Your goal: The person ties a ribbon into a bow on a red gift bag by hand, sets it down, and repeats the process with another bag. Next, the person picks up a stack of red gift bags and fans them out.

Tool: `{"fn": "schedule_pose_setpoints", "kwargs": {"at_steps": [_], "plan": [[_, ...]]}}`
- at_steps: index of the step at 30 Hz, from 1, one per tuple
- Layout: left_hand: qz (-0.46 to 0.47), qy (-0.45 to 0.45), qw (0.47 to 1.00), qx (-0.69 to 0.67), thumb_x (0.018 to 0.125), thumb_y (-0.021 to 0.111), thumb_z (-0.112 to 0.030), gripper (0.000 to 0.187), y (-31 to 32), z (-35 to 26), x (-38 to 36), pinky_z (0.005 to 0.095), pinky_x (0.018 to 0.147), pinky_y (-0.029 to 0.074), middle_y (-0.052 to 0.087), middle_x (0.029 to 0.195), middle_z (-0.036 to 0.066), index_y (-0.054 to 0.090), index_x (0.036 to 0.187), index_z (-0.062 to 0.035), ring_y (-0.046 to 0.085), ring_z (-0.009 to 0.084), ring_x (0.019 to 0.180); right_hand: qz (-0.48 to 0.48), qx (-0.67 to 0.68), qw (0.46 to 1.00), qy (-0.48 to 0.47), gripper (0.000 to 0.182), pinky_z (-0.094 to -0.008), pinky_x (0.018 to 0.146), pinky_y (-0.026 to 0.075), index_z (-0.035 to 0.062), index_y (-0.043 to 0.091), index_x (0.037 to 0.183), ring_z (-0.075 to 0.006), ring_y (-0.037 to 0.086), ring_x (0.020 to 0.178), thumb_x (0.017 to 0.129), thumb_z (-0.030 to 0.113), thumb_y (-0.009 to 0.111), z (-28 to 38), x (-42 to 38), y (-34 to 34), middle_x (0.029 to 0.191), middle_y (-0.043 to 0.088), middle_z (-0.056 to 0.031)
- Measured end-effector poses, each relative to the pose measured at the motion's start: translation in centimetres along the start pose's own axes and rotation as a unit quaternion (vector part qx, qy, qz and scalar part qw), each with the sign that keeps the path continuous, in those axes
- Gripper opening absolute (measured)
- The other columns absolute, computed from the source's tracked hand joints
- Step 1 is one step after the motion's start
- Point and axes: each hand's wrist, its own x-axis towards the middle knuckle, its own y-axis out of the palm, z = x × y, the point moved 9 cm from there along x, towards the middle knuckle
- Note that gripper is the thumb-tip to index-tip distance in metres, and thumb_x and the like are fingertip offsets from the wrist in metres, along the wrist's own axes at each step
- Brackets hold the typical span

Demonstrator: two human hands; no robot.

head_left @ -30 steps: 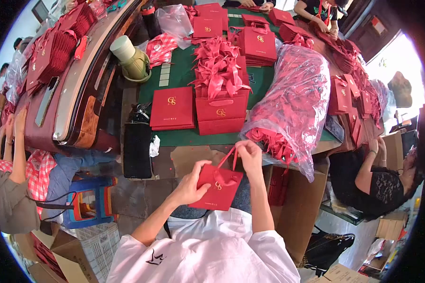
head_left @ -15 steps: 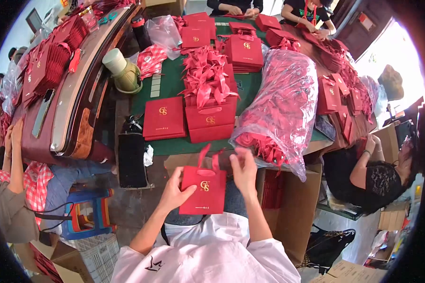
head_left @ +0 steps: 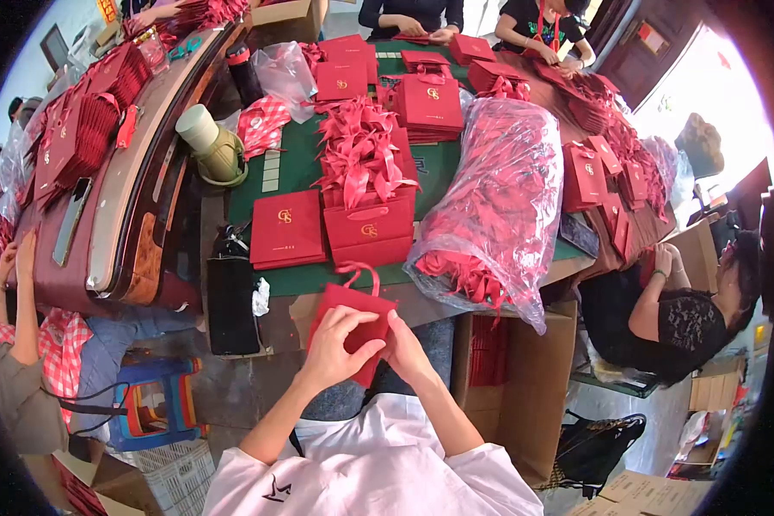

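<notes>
A small red paper gift bag (head_left: 359, 299) with a ribbon handle is tilted between my hands over my lap. My left hand (head_left: 344, 342) lies across its front, fingers bent onto the paper, covering much of it. At the bag's right edge my right hand (head_left: 406, 348) grips with the thumb up; its other fingers are partly hidden. Just beyond, on the green mat, stand a row of red bags (head_left: 369, 230) with a heap of ribbon handles (head_left: 361, 159) and a flat stack of red bags (head_left: 288, 228).
A clear plastic sack of red ribbon-handled pieces (head_left: 503, 198) lies right of the row. Below it stands an open cardboard box (head_left: 525, 404). A green flask (head_left: 211, 146) and a black pouch (head_left: 232, 305) are on the left. Co-workers sit around the tables.
The bag has turned from upright, logo facing me, to tilted. My right hand has come in from beside it to its right edge, and my left hand has moved over its front.
</notes>
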Motion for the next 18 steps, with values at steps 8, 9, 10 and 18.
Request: {"fn": "schedule_pose_setpoints", "kwargs": {"at_steps": [8,9,10,18], "plan": [[0.035,0.046,0.992,0.110,0.078,0.078,-0.020,0.023,5.0,3.8,-1.3,0.0409,0.084,0.042,0.060,0.094,0.006,0.072,0.099,-0.0138,0.057,0.0266,0.095,-0.236,-0.489,0.793,-0.276,0.016,-0.0341,0.073,0.055,0.0011,0.063,0.110,-0.0179,0.064,0.093,0.099,0.011,0.057,7.7,-2.0,-6.5,0.102,0.066,-0.0121],[0.036,0.047,0.990,0.125,0.079,0.077,-0.018,0.020,5.2,4.0,-1.4,0.0408,0.084,0.043,0.060,0.094,0.006,0.072,0.098,-0.0133,0.057,0.0268,0.094,-0.271,-0.529,0.718,-0.363,0.012,-0.0351,0.070,0.053,0.0000,0.062,0.106,-0.0200,0.064,0.088,0.095,0.004,0.061,10.2,-3.4,-5.6,0.096,0.064,-0.0132],[0.037,0.046,0.990,0.124,0.079,0.077,-0.018,0.020,5.3,4.0,-1.3,0.0408,0.084,0.043,0.060,0.094,0.006,0.072,0.098,-0.0133,0.057,0.0268,0.094,-0.307,-0.552,0.657,-0.412,0.012,-0.0378,0.068,0.051,-0.0001,0.061,0.103,-0.0267,0.062,0.081,0.091,0.001,0.062,12.6,-4.9,-4.1,0.090,0.060,-0.0151],[-0.045,0.039,0.993,0.100,0.080,0.073,-0.007,0.017,3.2,4.3,0.8,0.0408,0.086,0.047,0.063,0.096,0.008,0.070,0.097,-0.0084,0.058,0.0295,0.095,-0.354,-0.597,0.566,-0.444,0.014,-0.0402,0.069,0.051,0.0055,0.066,0.105,-0.0321,0.064,0.081,0.091,0.006,0.064,16.9,-3.0,-6.2,0.093,0.062,-0.0146]]}}
